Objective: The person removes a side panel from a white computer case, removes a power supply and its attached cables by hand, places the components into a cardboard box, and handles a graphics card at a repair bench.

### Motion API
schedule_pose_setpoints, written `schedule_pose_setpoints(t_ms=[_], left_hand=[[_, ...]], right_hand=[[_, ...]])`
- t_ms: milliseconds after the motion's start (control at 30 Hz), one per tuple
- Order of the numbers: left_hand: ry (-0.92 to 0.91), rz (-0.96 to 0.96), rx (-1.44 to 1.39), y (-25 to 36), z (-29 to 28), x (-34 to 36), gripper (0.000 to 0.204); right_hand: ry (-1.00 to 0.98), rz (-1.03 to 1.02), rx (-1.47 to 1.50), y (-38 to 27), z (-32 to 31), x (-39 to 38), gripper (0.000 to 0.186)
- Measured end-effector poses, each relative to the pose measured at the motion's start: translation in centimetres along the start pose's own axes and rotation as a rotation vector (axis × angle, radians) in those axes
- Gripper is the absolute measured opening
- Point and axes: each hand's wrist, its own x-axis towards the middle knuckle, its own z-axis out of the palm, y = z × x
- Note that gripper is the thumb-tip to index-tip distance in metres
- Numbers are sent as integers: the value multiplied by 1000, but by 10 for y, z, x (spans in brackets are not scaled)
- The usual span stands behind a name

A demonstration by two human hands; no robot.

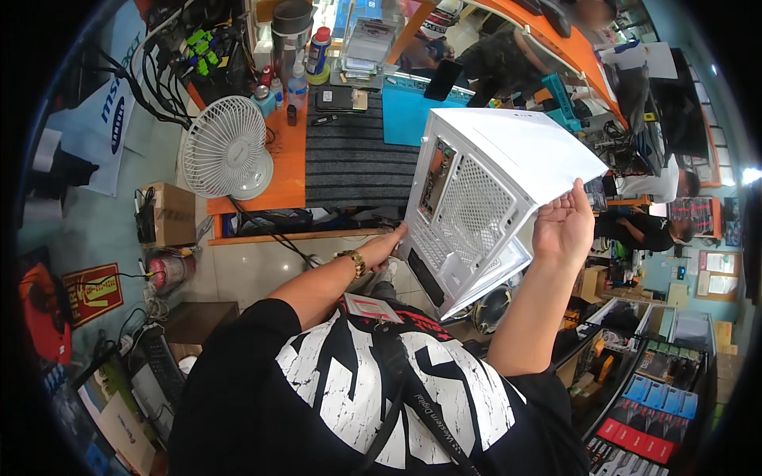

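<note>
A white computer case [512,155] is held up in front of my body, tilted, with its perforated, slotted rear face turned toward me. Part of a circuit board shows through the opening in that face. My left hand [381,247], below a gold-coloured wrist band, grips the case's lower left edge; some of its fingers are hidden behind it. On the opposite side, my right hand [563,224] is closed on the edge, fingers curled against the white panel. Beyond the case lie a dark ribbed mat [349,163] and a blue work mat [405,111] on the orange workbench.
A white desk fan [228,149] stands at the bench's left, near a spray can [318,51] and small bottles [297,87]. A cardboard box [176,214] sits left of the bench. Boxed goods [647,420] fill a display at lower right. Other people [647,230] are at the right.
</note>
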Motion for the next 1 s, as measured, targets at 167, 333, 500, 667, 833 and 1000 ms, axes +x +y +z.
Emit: schedule_pose_setpoints(t_ms=[167, 333, 500, 667, 833, 1000], left_hand=[[-23, -121, -83, -21, -6, 29, 115], [92, -102, -145, -13, -18, 23, 124], [163, -224, -233, -10, -33, 34, 109], [142, -257, -245, 13, -26, 23, 115], [135, -298, -230, 2, -29, 41, 120], [171, -304, -243, 20, -22, 38, 124]], right_hand=[[1, 7, 38, 10, 34, 4, 23], [-91, 52, -27, 47, 53, 31, 29], [-106, 37, -79, 78, 78, 48, 32], [-72, 44, -115, 96, 82, 75, 30], [-33, 51, -112, 114, 78, 104, 29], [-30, 100, -76, 121, 66, 133, 29]])
